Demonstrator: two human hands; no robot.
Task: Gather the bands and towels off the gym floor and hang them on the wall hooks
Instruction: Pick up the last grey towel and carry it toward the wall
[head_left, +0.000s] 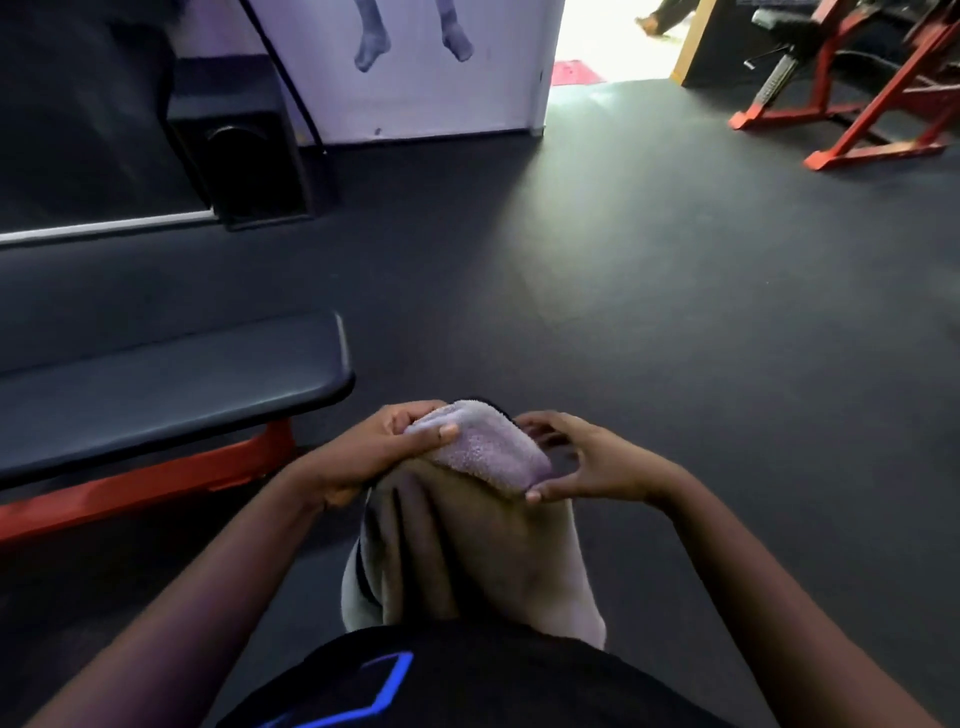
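Gym floor open beyond towel, bench

Person in black clothing with a blue mark.
A black garment sits at 6 o'clock, with a bright blue angular outline on its 9 o'clock side; the arms are bare behind the left hand and right hand.

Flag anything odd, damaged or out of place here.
Nothing stands out. The towel is off the floor, bunched between both hands: the left hand grips its top, the right hand pinches its lower edge. The bench and the red frame stand upright.
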